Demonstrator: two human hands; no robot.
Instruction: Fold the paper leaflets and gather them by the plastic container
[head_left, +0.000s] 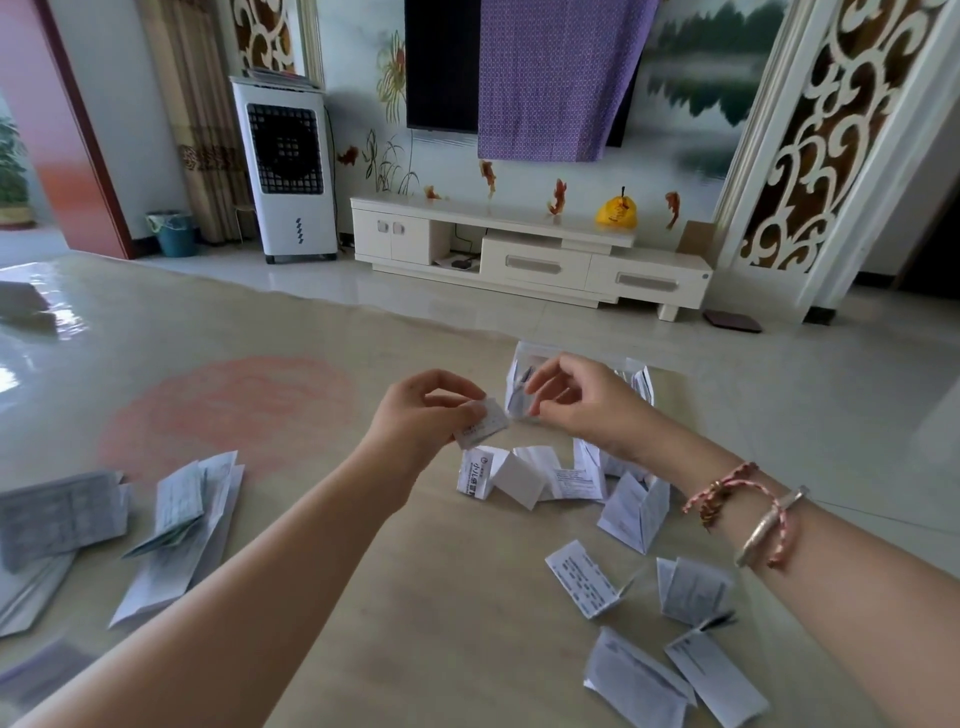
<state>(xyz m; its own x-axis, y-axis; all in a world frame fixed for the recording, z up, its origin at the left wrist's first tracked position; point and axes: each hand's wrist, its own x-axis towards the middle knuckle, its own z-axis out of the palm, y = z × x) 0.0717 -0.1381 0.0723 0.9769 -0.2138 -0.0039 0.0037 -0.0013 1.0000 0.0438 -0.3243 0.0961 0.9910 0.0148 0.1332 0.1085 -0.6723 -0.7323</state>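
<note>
Head view showed the left hand (423, 410) pinching a small folded leaflet (480, 423), light, thin and easily creased, best gripped at its edges, while the right hand (576, 400) hovered with fingers loosely curled, apparently empty.

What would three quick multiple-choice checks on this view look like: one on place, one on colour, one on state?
1. Where do the unfolded sheets lie?
A. left of the arms
B. on the TV stand
C. in the bin

2. What colour is the cloth over the TV?
A. green
B. purple
C. red

3. What is the left hand doing?
A. resting flat
B. pinching a small folded leaflet
C. holding a cup

Answers:
1 A, long flat sheets sit at the left of the table.
2 B, it hangs violet over the dark screen.
3 B, its fingertips grip the leaflet in the air, the right hand close by.
</note>
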